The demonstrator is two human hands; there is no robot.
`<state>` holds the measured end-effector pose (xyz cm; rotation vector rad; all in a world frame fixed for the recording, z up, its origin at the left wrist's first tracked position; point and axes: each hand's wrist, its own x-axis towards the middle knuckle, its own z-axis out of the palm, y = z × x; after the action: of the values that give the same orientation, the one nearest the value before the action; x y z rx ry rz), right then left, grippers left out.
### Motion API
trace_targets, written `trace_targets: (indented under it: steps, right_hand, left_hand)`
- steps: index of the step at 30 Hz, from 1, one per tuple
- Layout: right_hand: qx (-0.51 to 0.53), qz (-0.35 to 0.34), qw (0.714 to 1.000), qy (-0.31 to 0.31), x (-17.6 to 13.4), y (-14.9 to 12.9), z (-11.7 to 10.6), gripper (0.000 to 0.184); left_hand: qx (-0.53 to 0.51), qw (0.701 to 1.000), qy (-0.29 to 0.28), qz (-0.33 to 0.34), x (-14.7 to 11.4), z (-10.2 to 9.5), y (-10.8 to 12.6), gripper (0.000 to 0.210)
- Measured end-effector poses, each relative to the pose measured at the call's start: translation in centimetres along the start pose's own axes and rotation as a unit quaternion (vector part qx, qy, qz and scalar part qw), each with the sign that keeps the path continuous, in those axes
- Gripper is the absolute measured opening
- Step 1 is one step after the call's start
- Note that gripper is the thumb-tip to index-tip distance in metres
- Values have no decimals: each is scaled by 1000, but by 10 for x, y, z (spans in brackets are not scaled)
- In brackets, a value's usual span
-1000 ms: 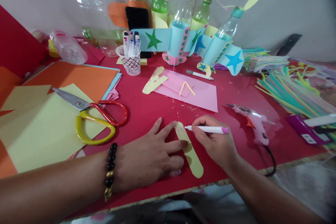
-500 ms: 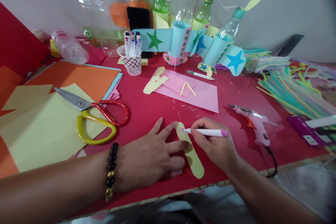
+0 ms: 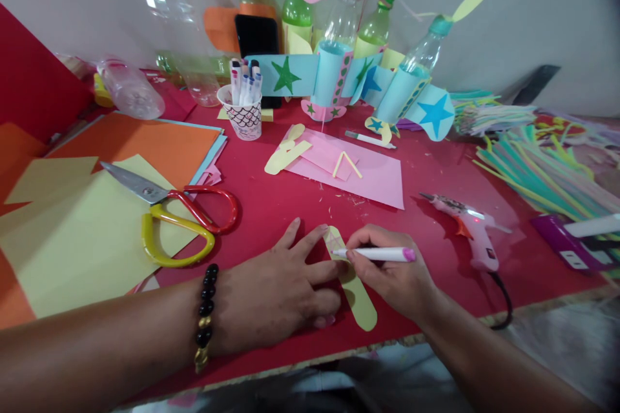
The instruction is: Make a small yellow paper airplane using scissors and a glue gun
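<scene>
A craft table at home or in a classroom.
Coloured paper sheets [image 3: 145, 142], scissors [image 3: 179, 213], a glue gun [image 3: 472, 232] and decorated bottles [image 3: 334, 58] crowd the red table [image 3: 271, 193].

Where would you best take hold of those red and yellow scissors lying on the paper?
By the handle loops. The scissors lie flat on the yellow paper, shut blades pointing away to the upper left, while the red and yellow loops face the left hand. Coming from the right, fingers could probably slip into the loops and stay clear of the blade tip.
</scene>
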<state>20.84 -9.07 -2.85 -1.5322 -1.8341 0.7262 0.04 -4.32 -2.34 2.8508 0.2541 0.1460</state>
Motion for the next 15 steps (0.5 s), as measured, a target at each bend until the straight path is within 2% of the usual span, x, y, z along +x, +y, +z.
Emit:
trace_targets:
  steps: [10,15]
  right_hand:
    - [17,9,1000,8,1,2,1,8]
    - [13,-4,1000,6,2,0,1,6]
  left_hand:
    - [-7,1000,-23,-3,1,-3,0,19]
    - [-8,1000,-8,-3,0,-1,0,16]
